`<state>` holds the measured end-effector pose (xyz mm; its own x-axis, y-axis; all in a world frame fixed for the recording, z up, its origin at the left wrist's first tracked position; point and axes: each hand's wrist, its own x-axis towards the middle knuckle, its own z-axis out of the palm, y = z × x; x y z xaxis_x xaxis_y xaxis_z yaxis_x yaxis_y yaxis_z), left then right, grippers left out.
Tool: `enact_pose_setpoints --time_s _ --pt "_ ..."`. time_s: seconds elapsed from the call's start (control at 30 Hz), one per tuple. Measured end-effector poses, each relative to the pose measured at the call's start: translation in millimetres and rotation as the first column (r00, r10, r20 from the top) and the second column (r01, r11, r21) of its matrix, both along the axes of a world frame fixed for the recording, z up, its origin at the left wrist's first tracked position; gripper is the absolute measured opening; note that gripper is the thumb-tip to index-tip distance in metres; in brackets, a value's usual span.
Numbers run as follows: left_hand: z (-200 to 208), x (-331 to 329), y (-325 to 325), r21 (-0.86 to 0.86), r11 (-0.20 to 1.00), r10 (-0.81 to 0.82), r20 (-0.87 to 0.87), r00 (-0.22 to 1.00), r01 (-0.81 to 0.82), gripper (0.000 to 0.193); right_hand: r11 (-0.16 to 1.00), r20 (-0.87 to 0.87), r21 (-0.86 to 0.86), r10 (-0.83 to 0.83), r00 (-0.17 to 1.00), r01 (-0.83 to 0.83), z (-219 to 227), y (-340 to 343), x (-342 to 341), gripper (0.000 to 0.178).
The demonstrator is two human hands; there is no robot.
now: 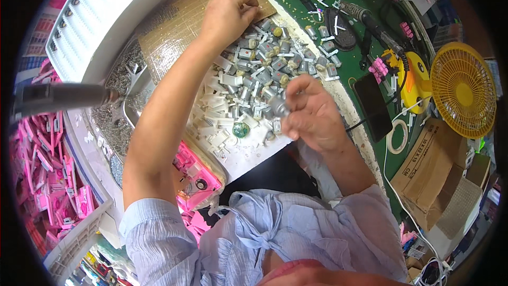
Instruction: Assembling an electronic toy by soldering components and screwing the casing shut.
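Plastic pieces left of motor pile, touching. Cardboard sheet behind-left of pile. Phone right of pile; fan farther right; carton right, before pile.

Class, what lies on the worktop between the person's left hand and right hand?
In the head view, a heap of small grey cylinders, with white plastic pieces among them, lies between the left hand and right hand.
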<state>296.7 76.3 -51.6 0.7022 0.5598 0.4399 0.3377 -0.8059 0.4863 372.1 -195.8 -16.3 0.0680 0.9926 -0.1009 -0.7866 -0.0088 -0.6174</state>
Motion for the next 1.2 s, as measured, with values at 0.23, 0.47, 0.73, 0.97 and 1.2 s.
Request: enact_pose_setpoints --time_s 0.23,0.47,0.73,0.97,1.2 --pt "58 -57 -53 -0.441 0.898 0.082 0.168 0.982 0.000 0.015 0.998 0.437 0.062 -0.033 0.899 0.006 16 10 8 0.052" --pt "83 -209 -176 -0.751 0.659 0.251 0.194 0.948 -0.022 0.009 1.000 0.798 -0.029 0.024 0.602 -0.001 5 -3 -9 0.043" --pt "38 -312 -269 -0.905 0.417 0.497 0.152 0.854 -0.082 0.012 0.981 0.991 -0.120 0.129 0.048 -0.150 -4 -8 -20 0.038" --pt "25 -317 -306 -0.864 0.485 0.611 0.226 0.759 -0.133 0.014 0.962 0.987 -0.016 -0.028 -0.156 -0.274 -14 13 -46 0.035" --pt "24 -309 -310 -0.891 0.446 0.656 0.257 0.709 -0.090 0.014 0.895 0.922 -0.073 -0.108 -0.371 -0.441 -15 28 -49 0.032"
